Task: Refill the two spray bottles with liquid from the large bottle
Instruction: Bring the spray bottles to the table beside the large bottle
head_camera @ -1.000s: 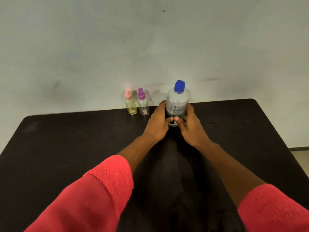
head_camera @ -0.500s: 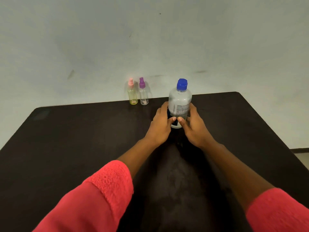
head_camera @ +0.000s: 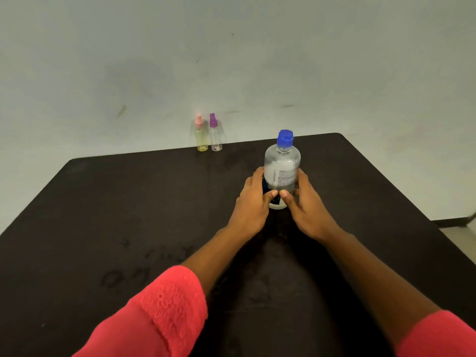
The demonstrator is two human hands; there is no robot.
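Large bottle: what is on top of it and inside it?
A blue cap closes the large bottle. Its upper body looks clear and pale; the label, left hand and right hand cover the lower part, so the liquid level is hidden.

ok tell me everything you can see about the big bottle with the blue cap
The large clear plastic bottle is upright on the dark table, towards its far side. It has a rounded shoulder, a blue screw cap that is on, and a white printed label round its middle with a dark blue patch lower left. The left hand and right hand grip its lower body, thumbs nearly meeting in front. The liquid level is unclear.
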